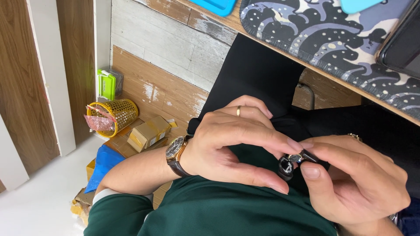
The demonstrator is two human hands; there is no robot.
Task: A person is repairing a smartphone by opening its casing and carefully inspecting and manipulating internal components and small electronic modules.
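A small black-and-silver metal part, seemingly a clasp or buckle (292, 161), is pinched between both hands above the lap of a seated person in a dark green top (227, 212). The left hand (236, 146), with a gold ring (238, 110) on one finger and a brown-strapped wristwatch (176, 153) on the wrist, is curled with its fingertips pressed onto the part from the left; the right hand (358, 179) is closed on it from the right, thumb underneath. What the part belongs to cannot be told, since most of it is hidden by the fingers. By the look of it, the grip is narrow and made at the fingertips alone, so the piece could slip out and be lost down the black garment (258, 74) draped under the surface edge, or onto the cluttered floor. On the wooden surface (280, 48) above, a patterned wave-print mat (315, 30) is laid out, with a blue object (216, 5) at its left and a dark flat device (400, 43) at the right. Down on the floor by the wall, a yellow mesh basket (114, 116) lying on its side, a green clip-lid box (106, 84), taped cardboard boxes (148, 133) and a blue sheet (104, 164) are seen, well apart from the hands. The surface edge sits close over the hands, leaving little room upward.
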